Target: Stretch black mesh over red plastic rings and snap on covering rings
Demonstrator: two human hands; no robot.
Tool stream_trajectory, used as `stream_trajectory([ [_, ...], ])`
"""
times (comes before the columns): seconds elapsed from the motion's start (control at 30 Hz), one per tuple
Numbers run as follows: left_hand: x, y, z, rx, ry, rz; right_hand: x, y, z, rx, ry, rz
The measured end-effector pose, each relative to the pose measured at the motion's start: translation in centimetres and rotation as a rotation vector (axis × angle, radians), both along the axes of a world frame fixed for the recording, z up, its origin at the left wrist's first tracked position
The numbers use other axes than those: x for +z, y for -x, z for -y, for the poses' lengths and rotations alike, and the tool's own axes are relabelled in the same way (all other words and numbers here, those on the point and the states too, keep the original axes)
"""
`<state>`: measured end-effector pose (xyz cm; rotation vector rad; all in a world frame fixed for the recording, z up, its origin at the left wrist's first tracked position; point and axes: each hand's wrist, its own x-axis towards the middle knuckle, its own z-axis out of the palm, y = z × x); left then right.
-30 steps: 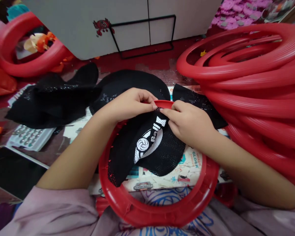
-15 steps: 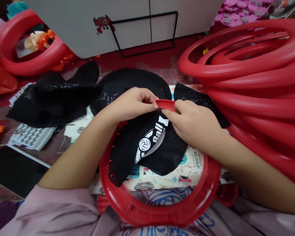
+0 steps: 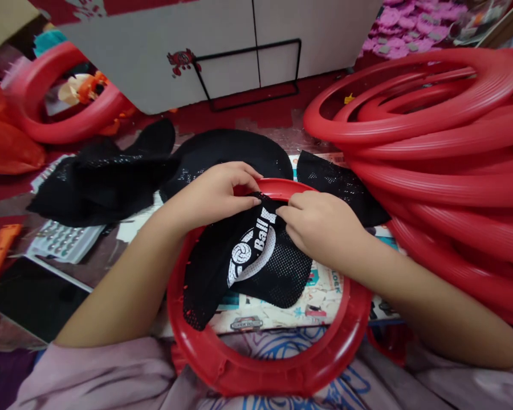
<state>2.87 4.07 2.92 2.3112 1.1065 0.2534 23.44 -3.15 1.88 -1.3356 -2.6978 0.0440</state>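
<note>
Holding mesh [image 3: 277,270] at the red ring's [image 3: 265,380] edge, fingers [image 3: 244,204] flank bare rim.

And straight to the back: a broad white panel [image 3: 226,31], split by a thin black line [image 3: 255,28], with a black outline [image 3: 248,50] low across it and a small red crab-like figure [image 3: 180,60] just beside! Up to the top left, a red band [image 3: 132,5] with pale markings [image 3: 88,8], then a tan, boxy corner [image 3: 8,23]. Below the panel, a red surface [image 3: 277,118] patched with dull brown, hard to call floor or tabletop. All under soft, rather dim light.
</note>
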Motion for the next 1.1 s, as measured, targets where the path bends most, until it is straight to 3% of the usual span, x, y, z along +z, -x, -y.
stream_trajectory([
  [0.23, 0.8, 0.1, 2.1, 0.160, -0.131, -0.168, 0.0, -0.1, -1.1, -0.020, 0.061, -0.061],
  [0.4, 2.0, -1.0, 1.4, 0.083, -0.164, -0.192, -0.3, -0.2, -1.3, 0.010, 0.045, -0.131],
  [0.53, 1.3, -1.6, -0.1, -0.001, 0.074, -0.065, -0.7, -0.4, -1.5, 0.002, -0.010, -0.179],
  [0.67, 0.0, -1.4, -0.7, 0.069, 0.241, 0.067, -1.1, -0.4, -1.8, -0.003, -0.024, -0.168],
  [0.87, -1.1, -1.5, -0.3, 0.157, 0.270, 0.164, -1.1, -0.4, -1.8, -0.019, -0.034, -0.131],
  [1.1, -1.5, -1.8, -0.1, 0.167, 0.292, 0.198, -1.4, -0.4, -1.8, -0.030, -0.069, -0.097],
])
